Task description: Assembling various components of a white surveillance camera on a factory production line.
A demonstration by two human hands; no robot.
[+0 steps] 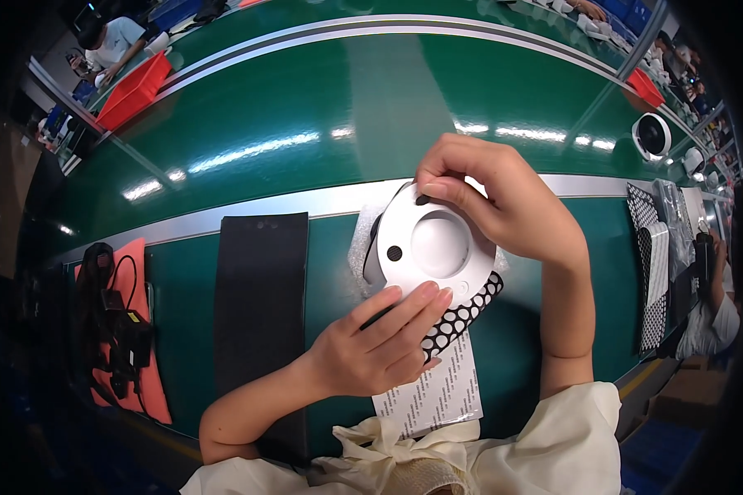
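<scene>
My left hand [381, 338] grips the near edge of a round white plastic part [428, 243] with a domed centre and a small dark hole. Under my left fingers lies a black strip with white oval cut-outs [464, 315]. My right hand [504, 202] holds the far edge of the same white part, fingertips pinched at its rim. Below the part, a white striped backing sheet [437, 396] rests on the green bench. A grey foam pad [362, 247] shows behind the part's left side.
A black mat [260, 297] lies left of my hands. Farther left, a black tool with cables [111, 330] sits on an orange pad. Beyond a metal rail [305, 202] runs a green conveyor. Red bins, a white round unit [652, 136], patterned sheets [654, 280] and other workers surround.
</scene>
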